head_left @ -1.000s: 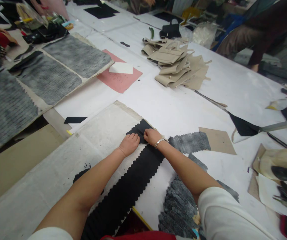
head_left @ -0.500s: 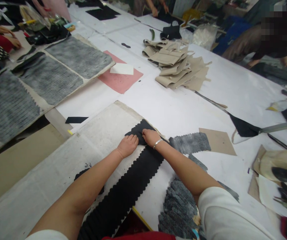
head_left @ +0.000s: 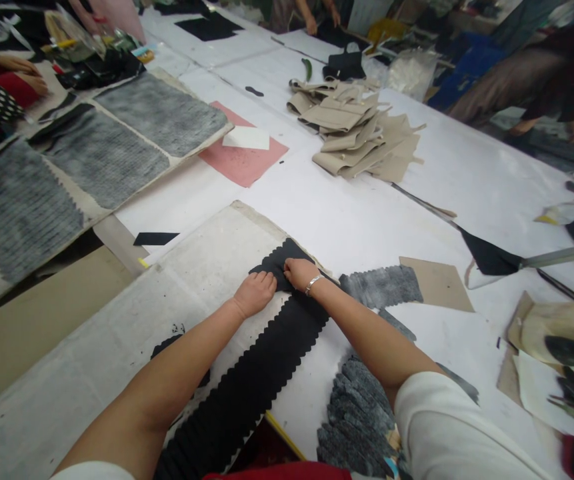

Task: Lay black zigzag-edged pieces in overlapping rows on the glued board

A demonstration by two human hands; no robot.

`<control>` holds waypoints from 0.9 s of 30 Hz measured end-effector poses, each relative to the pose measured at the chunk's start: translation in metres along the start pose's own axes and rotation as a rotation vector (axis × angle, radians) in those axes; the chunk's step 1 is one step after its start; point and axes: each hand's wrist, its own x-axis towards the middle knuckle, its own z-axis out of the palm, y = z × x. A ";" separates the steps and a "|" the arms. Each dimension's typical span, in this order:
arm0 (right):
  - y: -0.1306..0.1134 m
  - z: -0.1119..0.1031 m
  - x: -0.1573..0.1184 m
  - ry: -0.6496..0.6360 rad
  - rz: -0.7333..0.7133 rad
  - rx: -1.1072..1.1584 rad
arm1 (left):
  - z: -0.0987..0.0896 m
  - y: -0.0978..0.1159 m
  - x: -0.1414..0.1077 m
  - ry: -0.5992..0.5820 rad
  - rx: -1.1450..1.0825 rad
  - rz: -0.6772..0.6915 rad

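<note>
Near the upper end of a pale board (head_left: 187,267), my left hand (head_left: 257,293) rests on a small black scalloped piece (head_left: 283,257), its fingers closed on the edge. My right hand (head_left: 301,273), with a silver bracelet at the wrist, pinches the same piece just to the right. Below both hands a row of overlapping black scalloped pieces (head_left: 261,360) runs down the board toward my body. Another black piece (head_left: 167,345) lies partly hidden under my left forearm.
Grey scalloped pieces (head_left: 354,413) lie right of the board, one strip (head_left: 381,285) beside brown card (head_left: 439,283). Beige pieces (head_left: 351,127) are heaped farther back. A board with grey panels (head_left: 111,150) is at left. Other people's hands show at the table's far edges.
My hands hold nearly the same position on the black piece. At the upper left, another person's hands and sleeve have shifted slightly right; the person at the upper right has moved a little.
</note>
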 end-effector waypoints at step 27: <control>0.004 -0.006 -0.009 -0.003 0.110 0.373 | 0.010 0.005 -0.008 0.045 -0.096 -0.140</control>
